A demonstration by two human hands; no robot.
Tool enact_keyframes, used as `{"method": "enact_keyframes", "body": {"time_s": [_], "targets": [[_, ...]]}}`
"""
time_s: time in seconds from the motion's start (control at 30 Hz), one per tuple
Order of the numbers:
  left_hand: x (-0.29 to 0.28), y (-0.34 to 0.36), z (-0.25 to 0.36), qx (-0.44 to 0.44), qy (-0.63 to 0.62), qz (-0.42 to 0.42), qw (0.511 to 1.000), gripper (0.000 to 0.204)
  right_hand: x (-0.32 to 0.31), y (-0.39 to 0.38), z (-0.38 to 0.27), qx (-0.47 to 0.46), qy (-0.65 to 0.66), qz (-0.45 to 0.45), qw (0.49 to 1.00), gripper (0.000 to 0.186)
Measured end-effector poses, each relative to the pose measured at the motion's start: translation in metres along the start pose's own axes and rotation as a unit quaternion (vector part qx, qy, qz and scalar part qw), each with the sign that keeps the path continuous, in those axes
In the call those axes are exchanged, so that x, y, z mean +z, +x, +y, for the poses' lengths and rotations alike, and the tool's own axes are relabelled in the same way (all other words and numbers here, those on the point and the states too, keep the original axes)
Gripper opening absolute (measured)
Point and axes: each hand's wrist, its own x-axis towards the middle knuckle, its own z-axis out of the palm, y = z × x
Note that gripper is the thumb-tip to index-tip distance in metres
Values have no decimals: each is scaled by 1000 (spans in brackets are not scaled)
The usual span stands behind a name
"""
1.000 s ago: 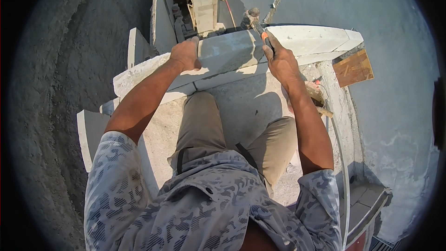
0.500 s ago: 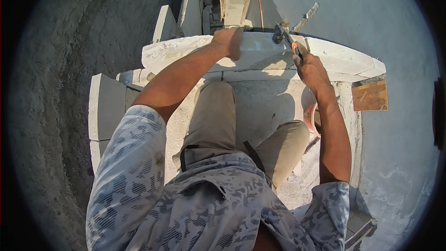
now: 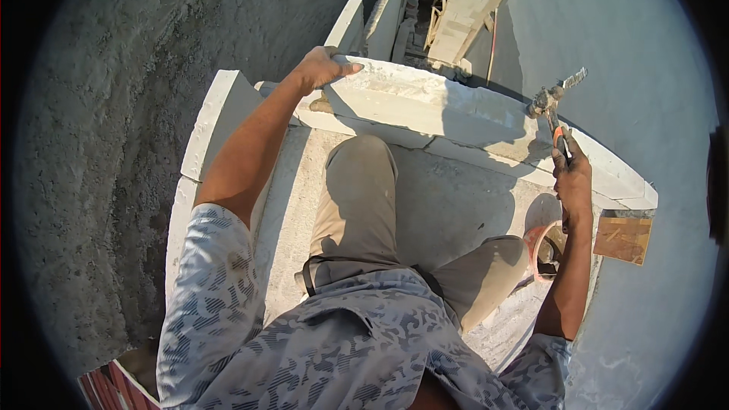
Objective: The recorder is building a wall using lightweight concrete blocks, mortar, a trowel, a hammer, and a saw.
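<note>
A long white masonry block (image 3: 425,99) lies along the top of a low block wall across from my knees. At the block's left end my left hand (image 3: 323,70) is closed round the corner, thumb along the top. My right hand (image 3: 575,182) grips a hammer (image 3: 559,134) by its dark handle with orange marks. The hammer's head is up by the right end of that block, seemingly against it or just above; I cannot tell which. Just past the head juts a rough, mortar-spotted metal strip (image 3: 575,78).
More white blocks (image 3: 216,118) form a wall at the left. A reddish bucket (image 3: 541,250) stands beside my right knee, partly behind my forearm. A brown board (image 3: 624,239) sits at the right. Beyond the wall, an opening (image 3: 421,19) between block walls drops lower, with rubble and wood.
My left hand has shifted left along the block to its end. The hammer in my right hand has moved right and nearer the block's right end. The whole view has turned.
</note>
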Motion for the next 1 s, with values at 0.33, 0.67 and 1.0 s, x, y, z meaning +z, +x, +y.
{"method": "enact_keyframes", "body": {"time_s": [0.33,0.67,1.0], "targets": [[-1,-6,9,0,9,-4,1000,88,77,-12,-120,-153,-96,-19,983,48],[-3,-3,8,24,15,-29,999,91,105,-19,-140,-189,-22,2,982,46],[-6,-7,-3,38,-52,-17,998,64,101,-40,-109,-65,-26,63,996,48]]}}
